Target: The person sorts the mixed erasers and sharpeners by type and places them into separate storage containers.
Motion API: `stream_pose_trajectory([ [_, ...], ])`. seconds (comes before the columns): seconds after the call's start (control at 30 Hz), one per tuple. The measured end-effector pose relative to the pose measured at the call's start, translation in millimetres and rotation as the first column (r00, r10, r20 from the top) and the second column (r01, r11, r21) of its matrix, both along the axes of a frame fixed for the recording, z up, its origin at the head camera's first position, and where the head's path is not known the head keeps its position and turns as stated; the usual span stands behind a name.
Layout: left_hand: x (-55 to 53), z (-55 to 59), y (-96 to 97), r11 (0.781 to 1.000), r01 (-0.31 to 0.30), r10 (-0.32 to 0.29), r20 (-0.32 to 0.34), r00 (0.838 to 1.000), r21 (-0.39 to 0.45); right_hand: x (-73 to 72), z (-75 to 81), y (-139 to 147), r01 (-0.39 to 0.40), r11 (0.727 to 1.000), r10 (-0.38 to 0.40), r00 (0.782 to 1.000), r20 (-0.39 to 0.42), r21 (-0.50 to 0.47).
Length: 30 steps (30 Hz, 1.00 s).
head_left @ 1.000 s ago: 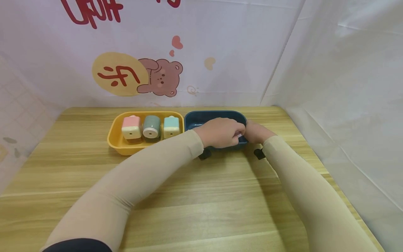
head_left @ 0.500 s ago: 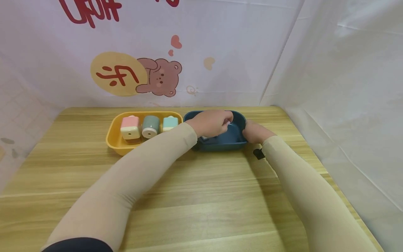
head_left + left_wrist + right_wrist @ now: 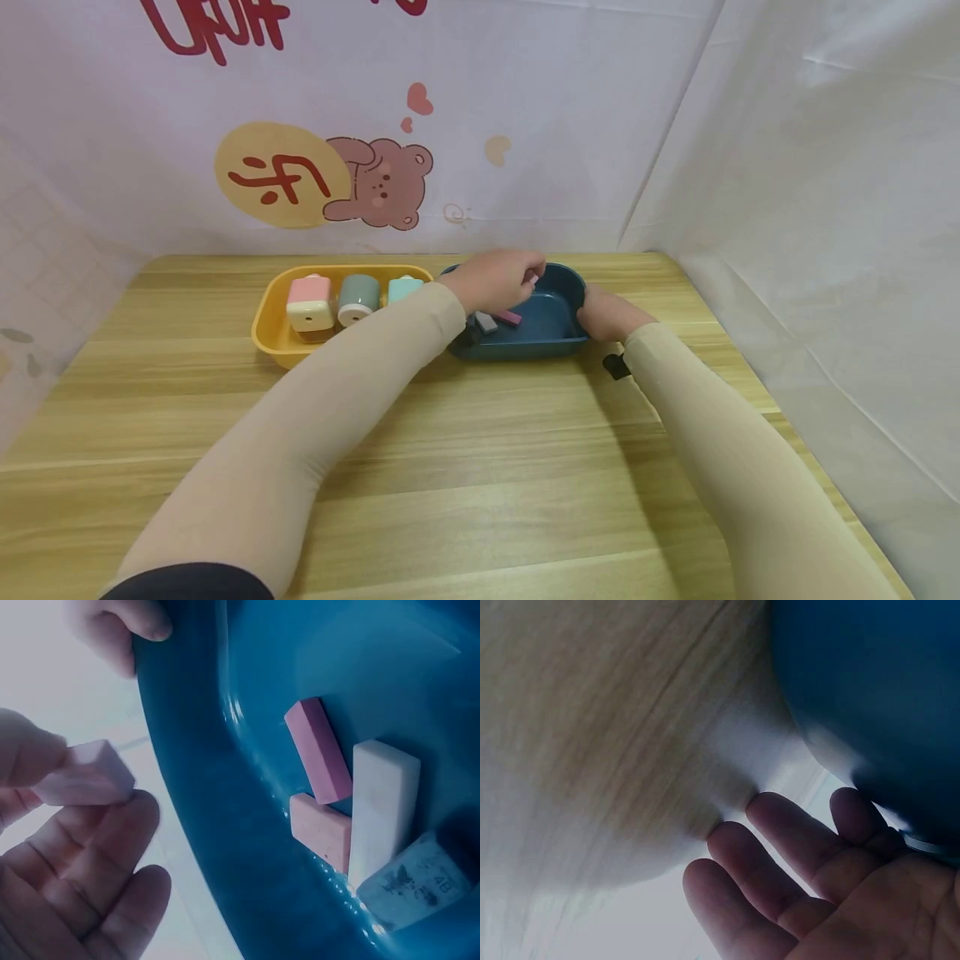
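Note:
My left hand (image 3: 495,279) is over the far left part of a blue plastic tray (image 3: 551,340). Its thumb and fingers pinch a pale pink eraser (image 3: 88,776), held above the tray in the head view. Inside the tray lie a magenta eraser (image 3: 321,754), a peach-pink eraser (image 3: 319,825), a white eraser (image 3: 386,799) and a white-and-dark block marked 4B (image 3: 416,885). At the tray's right end, my right hand (image 3: 611,315) grips the rim, a digit hooked over it. Its other fingers (image 3: 795,840) stretch out below, outside the wall.
A yellow tray (image 3: 268,332) adjoins the blue one on the left. It holds a pink sharpener (image 3: 311,304), a green sharpener (image 3: 358,298) and a pale blue sharpener (image 3: 405,287), partly behind my left sleeve. A printed curtain (image 3: 555,167) hangs behind the wooden table (image 3: 487,467).
My left hand has moved left and back across the blue tray with the pale pink eraser, uncovering erasers inside. The right hand stays at the tray's right end.

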<state>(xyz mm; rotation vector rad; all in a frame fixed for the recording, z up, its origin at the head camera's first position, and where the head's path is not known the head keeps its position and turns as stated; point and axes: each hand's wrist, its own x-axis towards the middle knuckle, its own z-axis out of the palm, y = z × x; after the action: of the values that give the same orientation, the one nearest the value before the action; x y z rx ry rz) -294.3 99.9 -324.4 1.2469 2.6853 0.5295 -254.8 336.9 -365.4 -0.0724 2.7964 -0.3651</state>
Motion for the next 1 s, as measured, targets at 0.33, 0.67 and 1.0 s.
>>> stream_pose_trajectory([
  [0.33, -10.4, -4.3, 0.3, 0.997, -0.021, 0.026, 0.068, 0.997, -0.074, -2.4, -2.2, 2, -0.012, 1.0, 0.012, 1.0, 0.024, 0.006],
  [0.67, -14.9, -10.2, -2.9, 0.975, 0.021, 0.005, 0.114, 0.994, -0.22, -5.3, -5.0, 5, 0.0, 1.0, 0.0, 0.999, 0.043, 0.009],
  [1.0, -13.8, -9.4, -2.5, 0.946, 0.046, 0.007, 0.164, 0.987, -0.32, -5.9, -6.2, 6, 0.003, 1.0, -0.003, 0.999, 0.043, 0.002],
])
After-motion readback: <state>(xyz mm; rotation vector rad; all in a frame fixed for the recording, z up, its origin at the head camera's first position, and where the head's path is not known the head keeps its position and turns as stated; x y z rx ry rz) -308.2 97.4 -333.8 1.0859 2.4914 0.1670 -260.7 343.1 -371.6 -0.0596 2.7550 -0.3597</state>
